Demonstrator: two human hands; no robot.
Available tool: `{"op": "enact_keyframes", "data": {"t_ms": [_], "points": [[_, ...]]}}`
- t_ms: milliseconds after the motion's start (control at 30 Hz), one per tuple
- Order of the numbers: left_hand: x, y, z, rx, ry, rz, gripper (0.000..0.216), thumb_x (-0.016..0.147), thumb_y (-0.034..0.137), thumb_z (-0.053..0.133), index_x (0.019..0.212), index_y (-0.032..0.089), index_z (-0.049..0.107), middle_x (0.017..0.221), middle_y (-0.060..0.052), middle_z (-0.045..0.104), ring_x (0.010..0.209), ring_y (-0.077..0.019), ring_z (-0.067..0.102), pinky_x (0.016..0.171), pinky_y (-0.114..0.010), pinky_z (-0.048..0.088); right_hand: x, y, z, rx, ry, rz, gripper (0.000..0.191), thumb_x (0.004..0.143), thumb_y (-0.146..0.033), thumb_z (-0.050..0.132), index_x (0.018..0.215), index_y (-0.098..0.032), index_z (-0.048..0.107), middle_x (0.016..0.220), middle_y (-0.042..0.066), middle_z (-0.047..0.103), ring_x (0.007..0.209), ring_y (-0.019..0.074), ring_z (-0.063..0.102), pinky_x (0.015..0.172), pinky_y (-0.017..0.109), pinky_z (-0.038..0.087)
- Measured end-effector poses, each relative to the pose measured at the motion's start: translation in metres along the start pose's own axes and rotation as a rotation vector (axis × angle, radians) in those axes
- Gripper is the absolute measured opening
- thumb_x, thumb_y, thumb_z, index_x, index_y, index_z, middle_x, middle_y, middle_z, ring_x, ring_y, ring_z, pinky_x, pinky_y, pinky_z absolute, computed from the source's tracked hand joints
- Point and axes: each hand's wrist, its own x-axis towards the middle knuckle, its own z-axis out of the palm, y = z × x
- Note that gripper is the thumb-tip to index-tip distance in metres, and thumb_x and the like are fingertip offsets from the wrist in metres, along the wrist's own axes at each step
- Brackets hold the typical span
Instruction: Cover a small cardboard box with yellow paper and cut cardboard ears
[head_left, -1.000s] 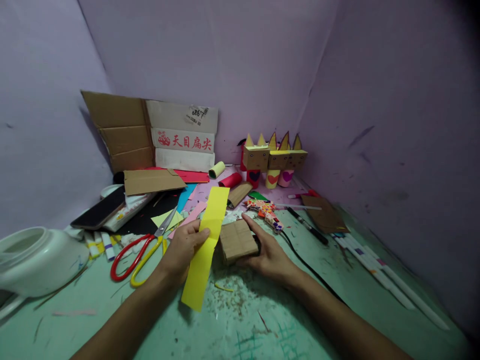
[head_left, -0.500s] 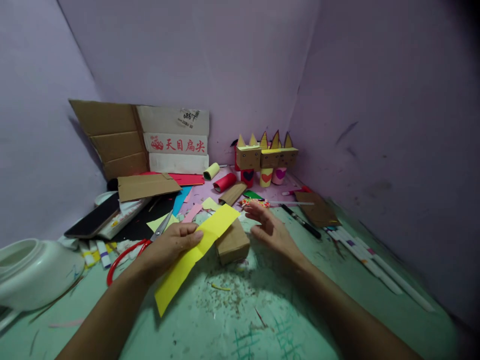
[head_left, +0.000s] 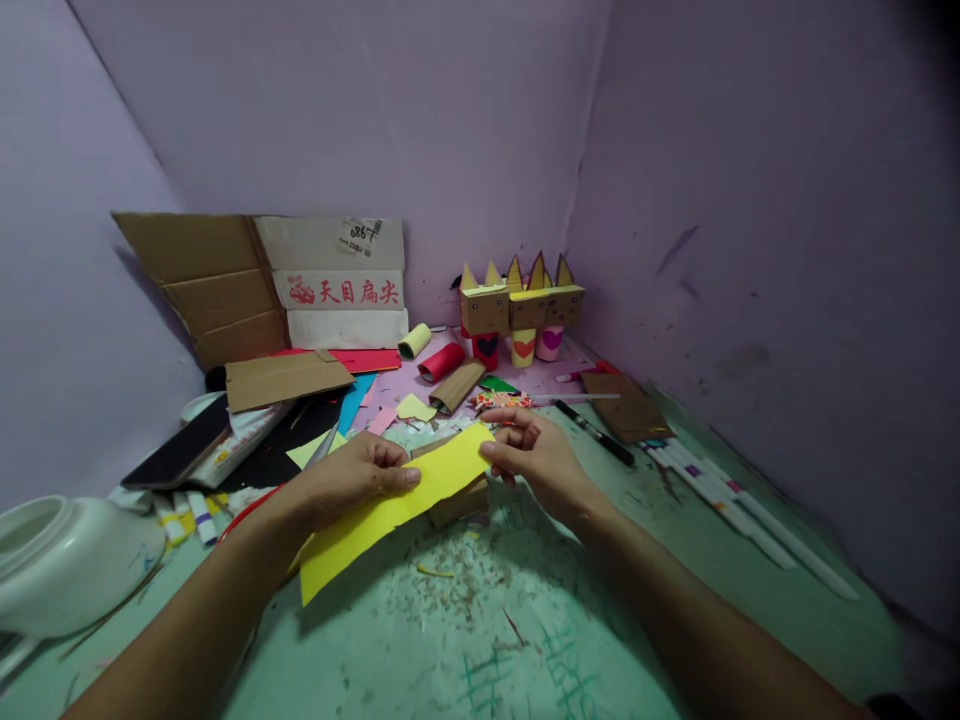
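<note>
Over the cardboard block (head_left: pixel 457 500), seemingly, both hands pinch a yellow strip (head_left: pixel 390 505).

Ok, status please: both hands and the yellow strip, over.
Both pinching: left hand, right hand on yellow paper strip. Strip tilted over table. Under it, cardboard block, partly hidden.

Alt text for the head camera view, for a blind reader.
A left hand and a right hand pinch a yellow paper strip over a cardboard block on a littered green table. A phone and markers lie around; cardboard figures with pointed ears stand at the back.
</note>
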Motion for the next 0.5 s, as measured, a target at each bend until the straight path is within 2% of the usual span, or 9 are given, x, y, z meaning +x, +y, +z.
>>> {"op": "enact_keyframes", "data": {"t_ms": [133,267,333,400,500], "points": [[-0.001,0.007,-0.002,0.047,0.085,0.057,0.022,0.054,0.023,0.074,0.046,0.015,0.056,0.041,0.003,0.047,0.035,-0.0065,0.035,0.037,-0.018,0.020,-0.004,-0.003,0.003,0.021,0.043,-0.029,0.033,0.062,-0.024,0.070,0.089,-0.018,0.054,0.047,-0.010,0.051,0.036,0.0065,0.045,0.035,0.018,0.035],[0.000,0.009,0.001,0.111,0.109,0.047,0.027,0.056,0.018,0.073,0.042,0.015,0.049,0.037,0.006,0.039,0.032,-0.0040,0.026,0.036,-0.018,0.013,-0.006,-0.003,0.004,-0.020,0.058,-0.032,0.031,0.063,-0.028,0.070,0.088,-0.018,0.055,0.047,-0.010,0.049,0.035,0.0062,0.041,0.036,0.020,0.034],[0.000,0.008,0.001,0.079,0.129,0.015,0.027,0.056,0.017,0.072,0.042,0.015,0.049,0.037,0.006,0.039,0.031,-0.0041,0.028,0.035,-0.018,0.014,-0.004,-0.002,0.003,-0.026,0.068,-0.037,0.031,0.064,-0.032,0.069,0.089,-0.017,0.055,0.047,-0.010,0.048,0.035,0.0064,0.040,0.036,0.020,0.034],[0.001,0.006,-0.003,-0.094,0.230,0.037,0.024,0.058,0.017,0.070,0.045,0.015,0.050,0.038,0.004,0.044,0.031,-0.0058,0.033,0.033,-0.017,0.020,-0.001,0.000,0.000,-0.010,0.104,-0.041,0.032,0.067,-0.037,0.067,0.089,-0.017,0.055,0.049,-0.008,0.049,0.038,0.0074,0.043,0.037,0.020,0.036],[0.003,0.003,-0.015,-0.429,0.460,0.206,0.014,0.066,0.017,0.060,0.054,0.016,0.053,0.044,0.003,0.051,0.035,-0.0081,0.043,0.035,-0.017,0.034,0.000,0.002,-0.005,-0.031,0.166,-0.016,0.037,0.066,-0.046,0.064,0.088,-0.018,0.054,0.060,-0.003,0.054,0.049,0.0108,0.051,0.042,0.022,0.040]]}}
